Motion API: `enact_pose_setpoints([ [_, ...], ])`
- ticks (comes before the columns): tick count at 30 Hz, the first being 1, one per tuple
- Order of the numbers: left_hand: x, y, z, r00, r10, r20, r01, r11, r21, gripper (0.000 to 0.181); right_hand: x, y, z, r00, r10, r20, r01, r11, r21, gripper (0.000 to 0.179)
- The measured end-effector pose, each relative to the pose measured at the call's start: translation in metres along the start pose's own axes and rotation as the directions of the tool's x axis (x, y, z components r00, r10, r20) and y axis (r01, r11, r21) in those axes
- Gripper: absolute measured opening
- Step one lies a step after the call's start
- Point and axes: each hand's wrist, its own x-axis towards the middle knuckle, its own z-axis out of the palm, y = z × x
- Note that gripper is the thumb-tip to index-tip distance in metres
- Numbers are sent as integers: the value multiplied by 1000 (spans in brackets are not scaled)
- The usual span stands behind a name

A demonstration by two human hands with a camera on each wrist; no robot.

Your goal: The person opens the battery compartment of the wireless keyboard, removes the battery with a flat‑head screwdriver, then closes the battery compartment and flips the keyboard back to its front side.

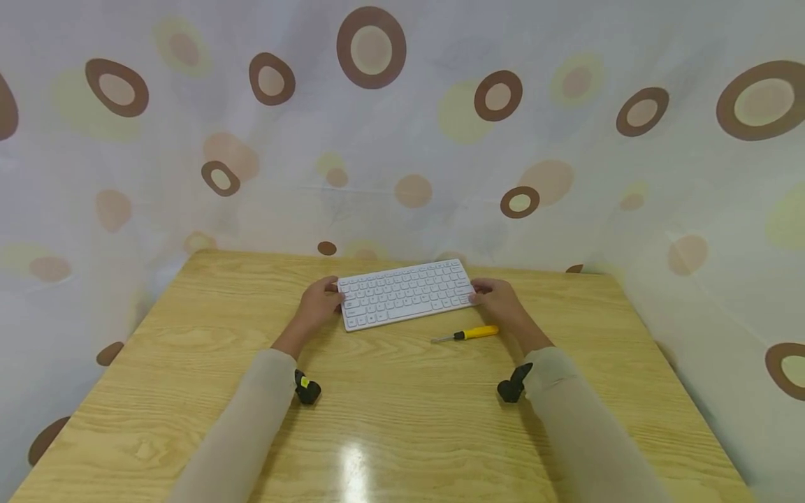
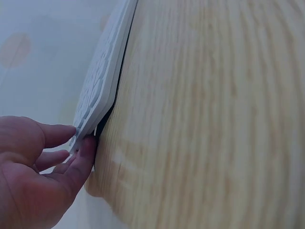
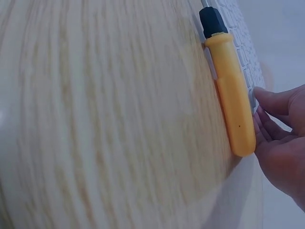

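Note:
A white keyboard [image 1: 405, 293] lies slightly askew near the back of the wooden table, its right end farther back. At its left end my left hand [image 1: 319, 304] pinches the edge, thumb on top and fingers underneath. The left wrist view shows that keyboard edge [image 2: 102, 95] close to the wood, with a dark gap below it. My right hand [image 1: 502, 304] pinches the opposite end, the thumb [image 3: 274, 100] over the keys. In front of the keyboard's right part lies a screwdriver [image 1: 478, 332] with a yellow and black handle, its tip to the left; neither hand touches it.
The wooden table [image 1: 390, 391] reaches toward me under both sleeved forearms. Behind it and along its sides hangs a pale cloth [image 1: 402, 140] with brown and yellow spots. A small black device [image 1: 307, 388] is strapped at the left wrist, another [image 1: 512, 388] at the right.

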Motion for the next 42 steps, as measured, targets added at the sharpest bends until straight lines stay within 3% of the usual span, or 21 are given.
enact_pose_setpoints([
  [10, -1, -2, -11, 1000, -24, 3, 24, 999, -21, 54, 0, -10, 4, 997, 27, 66, -26, 999, -24, 51],
  [21, -4, -8, -32, 999, -33, 15, 32, 998, 49, 55, -5, -28, 15, 990, 13, 138, -12, 1000, -13, 55],
  [29, -10, -15, -46, 998, -43, 34, 42, 999, 34, 55, -5, -36, 26, 989, 23, 146, -20, 999, -25, 53],
  [42, -14, -24, -65, 998, -32, 57, 24, 991, 130, 54, -13, -44, 38, 985, 6, 175, -9, 1000, 18, 50],
])
